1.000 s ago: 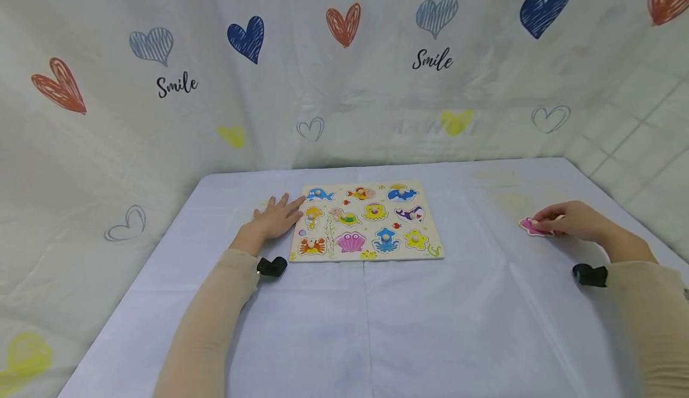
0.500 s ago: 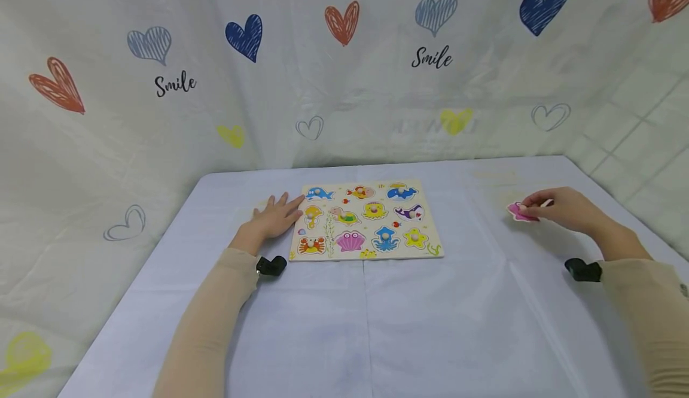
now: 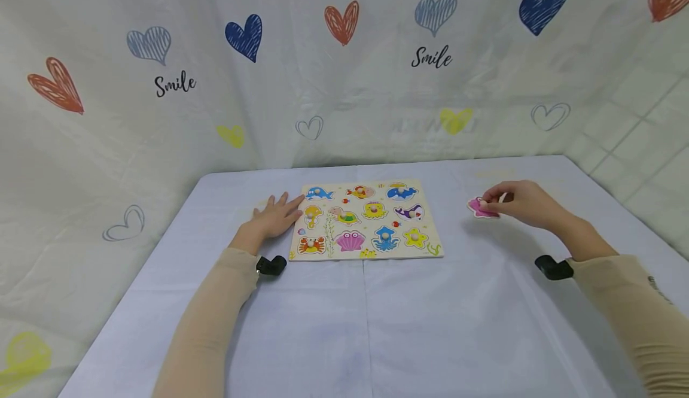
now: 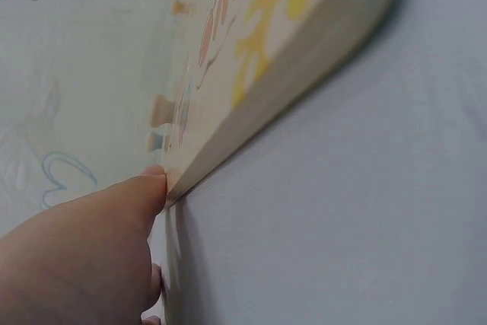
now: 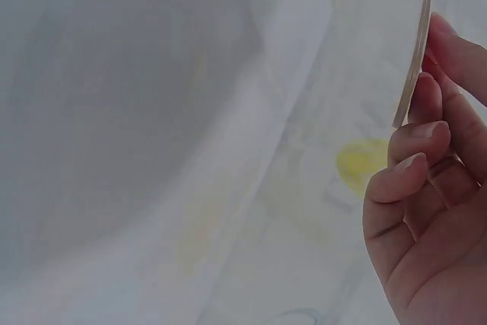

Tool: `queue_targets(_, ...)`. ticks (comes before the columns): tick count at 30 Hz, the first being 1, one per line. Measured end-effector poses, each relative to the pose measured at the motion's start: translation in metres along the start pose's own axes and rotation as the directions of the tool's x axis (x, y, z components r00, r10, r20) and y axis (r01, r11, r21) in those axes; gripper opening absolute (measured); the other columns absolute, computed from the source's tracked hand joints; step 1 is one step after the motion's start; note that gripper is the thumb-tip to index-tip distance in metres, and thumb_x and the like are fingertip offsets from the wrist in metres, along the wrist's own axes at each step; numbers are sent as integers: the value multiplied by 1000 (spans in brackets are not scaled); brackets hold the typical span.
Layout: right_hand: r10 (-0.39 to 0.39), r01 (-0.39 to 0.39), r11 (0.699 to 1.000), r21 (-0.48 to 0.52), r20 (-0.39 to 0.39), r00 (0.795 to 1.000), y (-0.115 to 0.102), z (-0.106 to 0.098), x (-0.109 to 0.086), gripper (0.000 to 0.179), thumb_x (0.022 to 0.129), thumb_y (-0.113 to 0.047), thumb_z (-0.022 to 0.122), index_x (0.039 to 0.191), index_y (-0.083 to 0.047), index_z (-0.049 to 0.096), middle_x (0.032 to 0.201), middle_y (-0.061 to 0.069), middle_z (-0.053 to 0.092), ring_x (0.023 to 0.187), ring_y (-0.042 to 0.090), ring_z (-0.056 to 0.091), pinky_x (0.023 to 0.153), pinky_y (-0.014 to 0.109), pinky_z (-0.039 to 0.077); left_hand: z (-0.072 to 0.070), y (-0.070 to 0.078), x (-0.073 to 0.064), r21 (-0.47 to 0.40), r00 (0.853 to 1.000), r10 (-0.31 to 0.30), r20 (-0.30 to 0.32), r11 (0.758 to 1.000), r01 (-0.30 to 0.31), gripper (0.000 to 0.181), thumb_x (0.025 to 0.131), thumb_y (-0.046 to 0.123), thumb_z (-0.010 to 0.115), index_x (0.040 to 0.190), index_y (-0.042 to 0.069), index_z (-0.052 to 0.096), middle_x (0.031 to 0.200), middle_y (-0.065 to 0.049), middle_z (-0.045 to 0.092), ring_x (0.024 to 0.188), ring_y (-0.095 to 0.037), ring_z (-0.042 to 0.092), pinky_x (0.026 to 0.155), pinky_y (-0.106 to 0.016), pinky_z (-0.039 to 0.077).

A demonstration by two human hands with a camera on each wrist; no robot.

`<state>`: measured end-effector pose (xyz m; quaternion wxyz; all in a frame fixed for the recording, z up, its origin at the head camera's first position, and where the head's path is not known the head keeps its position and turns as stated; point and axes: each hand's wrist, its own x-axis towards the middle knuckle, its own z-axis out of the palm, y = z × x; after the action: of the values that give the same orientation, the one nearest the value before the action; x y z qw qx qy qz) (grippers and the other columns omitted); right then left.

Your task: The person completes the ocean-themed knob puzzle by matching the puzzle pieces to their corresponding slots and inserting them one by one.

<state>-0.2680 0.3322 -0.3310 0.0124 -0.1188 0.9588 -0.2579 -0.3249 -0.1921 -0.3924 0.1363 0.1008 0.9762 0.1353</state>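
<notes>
A pink flat puzzle piece with a white border is pinched by my right hand, raised over the right side of the table. In the right wrist view the piece appears edge-on between thumb and fingertips, so its printed face is hidden there. My left hand lies with spread fingers at the left edge of a wooden peg puzzle board. The left wrist view shows the thumb touching the board's edge. Sea animals fill the board, among them a crab, a shell and a starfish.
White cloth covers the table, with a fold running down its right part. Behind the table hangs a pale curtain printed with hearts. Each wrist wears a black camera mount, such as the right one.
My right hand has lifted the pink puzzle piece off the table and carried it left, towards the board. The left hand and the board have stayed where they were.
</notes>
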Motion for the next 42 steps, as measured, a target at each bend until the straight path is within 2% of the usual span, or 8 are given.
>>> queue_targets(6, -59, 60, 997, 44, -18, 998, -28, 14, 6, 28, 93, -25, 79, 108, -3, 73, 90, 4, 63, 76, 20, 50, 57, 28, 40, 1, -2, 1, -9, 1000, -1, 3, 1000, 2, 60, 111, 47, 32, 166, 28, 17, 170, -20, 2, 152, -50, -8, 112, -78, -1)
queue_targets(14, -108, 107, 991, 78, 10, 994, -65, 33, 7, 21, 92, -16, 78, 108, -2, 74, 90, 5, 63, 80, 24, 51, 58, 27, 42, 1, -3, 2, 2, 1000, 0, 1, 1000, 0, 60, 111, 48, 31, 166, 29, 16, 170, -19, 2, 152, -49, -7, 112, -77, -1)
queue_targets(25, -180, 172, 977, 127, 54, 982, -98, 58, 16, 18, 91, -15, 80, 105, -4, 75, 90, 2, 66, 78, 22, 52, 60, 26, 43, 0, -1, 0, 6, 1000, -2, 6, 1000, 2, 60, 111, 47, 31, 166, 29, 17, 170, -20, 2, 152, -50, -7, 112, -77, 0)
queue_targets(42, -306, 282, 939, 199, 102, 947, -141, 94, 41, 9, 90, -17, 81, 92, -11, 75, 81, -1, 61, 78, 20, 52, 64, 29, 44, 0, 0, 0, 14, 1000, -5, 9, 1000, 5, 60, 111, 48, 31, 166, 29, 17, 170, -19, 2, 152, -50, -6, 112, -78, 1)
